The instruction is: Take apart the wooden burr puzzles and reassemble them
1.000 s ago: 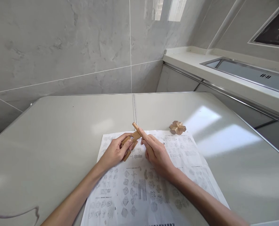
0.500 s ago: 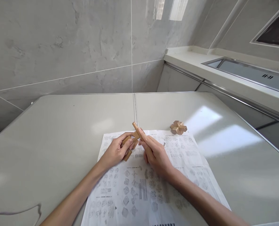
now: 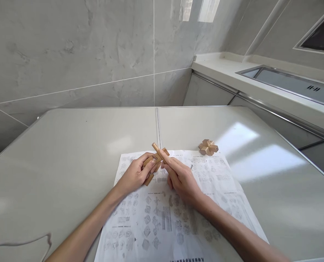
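Note:
Over the upper part of the instruction sheet [image 3: 148, 238], my left hand [image 3: 137, 173] is closed around several interlocked wooden puzzle pieces [image 3: 149, 179]. My right hand [image 3: 182, 178] pinches a wooden puzzle stick [image 3: 155, 148], which slants across the other pieces and points up and left. The stick touches the pieces in my left hand. My fingers hide part of the joint, so I cannot tell how the pieces fit. An assembled wooden burr puzzle [image 3: 208, 147] rests at the sheet's far right corner, apart from both hands.
The pale table [image 3: 69, 145] has a seam running away from me. Behind it rises a grey tiled wall [image 3: 69, 47]. A white counter [image 3: 219, 67] with a sink [image 3: 287, 85] stands at the right. A thin cord [image 3: 20, 243] lies at the lower left.
The stick in my right hand has shifted slightly left across the pieces. The end of a crossing piece now shows beyond it. Both hands keep nearly the same place.

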Demonstrator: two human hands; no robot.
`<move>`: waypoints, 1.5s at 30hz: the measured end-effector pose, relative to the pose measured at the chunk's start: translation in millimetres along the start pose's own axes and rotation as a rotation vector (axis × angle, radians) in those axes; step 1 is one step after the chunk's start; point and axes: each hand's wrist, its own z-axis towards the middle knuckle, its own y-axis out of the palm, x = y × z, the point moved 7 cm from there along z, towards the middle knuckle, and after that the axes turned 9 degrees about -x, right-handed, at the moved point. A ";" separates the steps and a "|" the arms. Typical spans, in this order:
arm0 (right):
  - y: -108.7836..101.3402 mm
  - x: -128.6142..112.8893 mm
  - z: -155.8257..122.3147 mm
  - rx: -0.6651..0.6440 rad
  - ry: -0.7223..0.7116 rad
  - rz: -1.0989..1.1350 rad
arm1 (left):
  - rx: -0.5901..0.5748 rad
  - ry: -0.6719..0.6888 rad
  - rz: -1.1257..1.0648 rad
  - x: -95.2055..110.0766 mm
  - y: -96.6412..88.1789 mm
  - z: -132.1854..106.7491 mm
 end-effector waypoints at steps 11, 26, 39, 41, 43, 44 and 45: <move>8.1 -5.4 1.0 -0.058 0.006 -0.041 | 0.061 0.004 0.009 -0.7 -1.4 0.9; 6.4 -1.8 -2.4 -0.051 -0.004 0.000 | 0.003 0.013 -0.073 -1.7 8.3 0.0; 8.6 5.2 -3.2 -0.104 0.085 0.145 | 0.039 -0.001 -0.061 -0.6 7.2 -2.4; 8.8 5.5 -3.2 -0.106 0.095 0.154 | 0.049 -0.002 -0.058 -0.5 6.7 -2.6; 9.0 6.4 -3.5 -0.103 0.103 0.155 | 0.054 0.003 -0.058 -0.4 6.6 -2.7; 9.0 6.7 -3.6 -0.100 0.103 0.155 | 0.055 0.005 -0.058 -0.4 6.6 -2.7; 9.2 7.1 -3.7 -0.099 0.104 0.154 | 0.055 0.007 -0.057 -0.5 6.6 -2.6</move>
